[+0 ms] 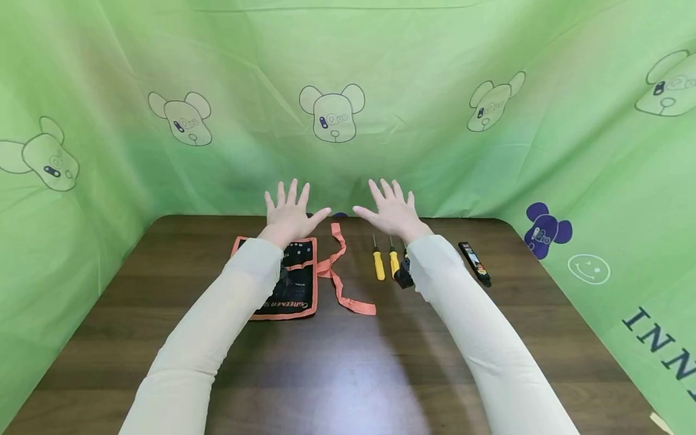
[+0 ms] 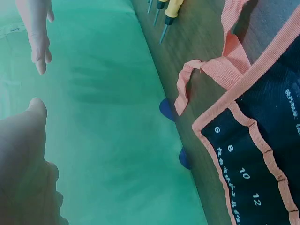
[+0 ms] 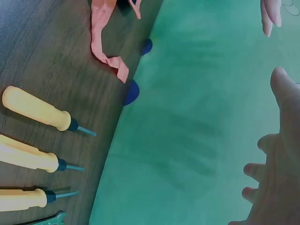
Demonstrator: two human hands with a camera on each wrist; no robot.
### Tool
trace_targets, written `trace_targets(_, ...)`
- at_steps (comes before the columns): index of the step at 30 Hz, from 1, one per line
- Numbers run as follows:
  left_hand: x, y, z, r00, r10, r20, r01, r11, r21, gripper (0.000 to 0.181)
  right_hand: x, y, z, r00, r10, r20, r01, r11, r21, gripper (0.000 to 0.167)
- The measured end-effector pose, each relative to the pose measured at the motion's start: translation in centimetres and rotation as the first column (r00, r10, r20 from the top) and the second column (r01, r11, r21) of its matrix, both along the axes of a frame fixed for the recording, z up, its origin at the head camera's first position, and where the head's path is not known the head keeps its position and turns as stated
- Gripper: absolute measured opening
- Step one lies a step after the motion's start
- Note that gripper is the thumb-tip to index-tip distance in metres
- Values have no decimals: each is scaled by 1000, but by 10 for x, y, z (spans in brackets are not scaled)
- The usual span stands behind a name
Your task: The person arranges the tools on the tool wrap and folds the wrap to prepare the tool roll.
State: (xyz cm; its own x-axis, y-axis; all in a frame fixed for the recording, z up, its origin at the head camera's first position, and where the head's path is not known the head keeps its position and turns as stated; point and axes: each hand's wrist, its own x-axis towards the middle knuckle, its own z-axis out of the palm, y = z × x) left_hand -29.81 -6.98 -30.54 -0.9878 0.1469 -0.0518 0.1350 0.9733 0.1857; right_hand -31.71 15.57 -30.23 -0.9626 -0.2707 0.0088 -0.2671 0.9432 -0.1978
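Observation:
My left hand (image 1: 289, 217) hovers with spread fingers over the far edge of a black tool pouch (image 1: 298, 284) with orange trim. It holds nothing. An orange ribbon tie (image 1: 338, 284) trails from the pouch's right side; numbers by the pockets show in the left wrist view. My right hand (image 1: 394, 211), also spread and holding nothing, is raised beyond a row of three yellow-handled screwdrivers (image 1: 379, 266), whose shafts point to the far edge in the right wrist view. The right forearm partly hides the row in the head view, and the left sleeve covers part of the pouch.
A black item with a colourful label (image 1: 475, 264) lies right of the right forearm. Beside the screwdrivers in the right wrist view, the end of a green thing (image 3: 54, 219) shows. Green printed cloth (image 1: 331, 60) hangs behind and along both sides of the wooden table (image 1: 348, 374).

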Motion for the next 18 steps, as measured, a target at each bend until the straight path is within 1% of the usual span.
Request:
trace_targets(4, 2, -5, 0, 1000, -2, -6, 2, 1000, -14, 83, 2, 0, -2, 1000, 7, -5, -8, 1000, -12, 85)
trace_targets(11, 5, -15, -6, 1000, -14, -13, 14, 1000, -8, 83, 3, 0, -8, 1000, 23, -6, -23, 1000, -18, 85)
trace_targets(18, 9, -26, -9, 999, -21, -27, 21, 1000, -3, 83, 12, -5, -11, 999, 53, 3, -53, 996, -68, 83)
